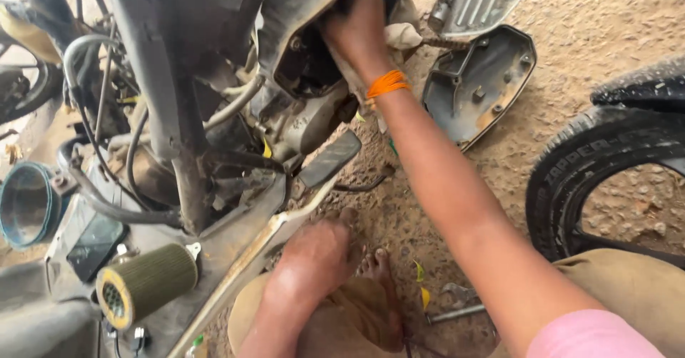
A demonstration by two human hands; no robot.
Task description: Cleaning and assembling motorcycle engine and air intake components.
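Person is crouching on gritty dirt beside a stripped-down scooter, body panels off, frame tube [153, 80] and hoses exposed. Right hand [357, 30] is reaching up and forward into the dark air-box housing [303, 37] by the engine, fingers curled inside the opening and seeming to press a pale rag [401, 36] against it; how tightly they are closing I cannot tell, since the fingertips are hidden. An orange thread band [387, 83] is sitting on that wrist. Left hand [317, 254] is resting low, fingers loosely bent, holding nothing, on the knee just beside the edge of the cream floorboard panel [250, 254]. A cylindrical pleated air filter [146, 283] is lying off to the left, well apart from both hands. A removed grey cover [477, 83] is lying open-side up on the dirt near the right forearm. Judging by this, the wiping-out of the housing is under way; the next move would call for a free, clean cavity and a reach across to the filter.
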